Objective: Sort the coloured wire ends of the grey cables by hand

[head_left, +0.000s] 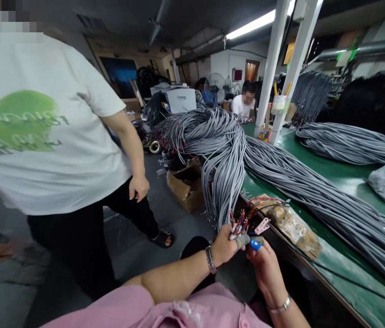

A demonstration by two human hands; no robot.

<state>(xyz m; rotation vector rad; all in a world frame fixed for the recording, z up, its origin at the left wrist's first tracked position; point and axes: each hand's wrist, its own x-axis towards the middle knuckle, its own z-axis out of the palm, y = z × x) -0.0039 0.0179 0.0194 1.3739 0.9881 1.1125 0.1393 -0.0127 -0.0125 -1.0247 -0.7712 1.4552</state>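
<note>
My left hand [224, 246] is closed round a bunch of grey cable ends, whose stripped red, white and dark wires [240, 223] fan out above the fingers. A grey covering wraps one of its fingertips. Close beside it, my right hand [265, 262] is pinched, with a blue cover on the thumb tip. Whatever lies between its fingers is too small to make out. A pink clip [262, 226] sits just above the right hand, at the table edge. From the left hand the grey cables [224, 182] run up onto the heap on the table.
A long bundle of grey cables [301, 182] stretches along the green table [352, 273]. A taped wooden block [295, 228] lies near its edge. An open cardboard box [187, 187] stands on the floor. A person in a white shirt [42, 123] stands at left; another person [242, 105] is farther back.
</note>
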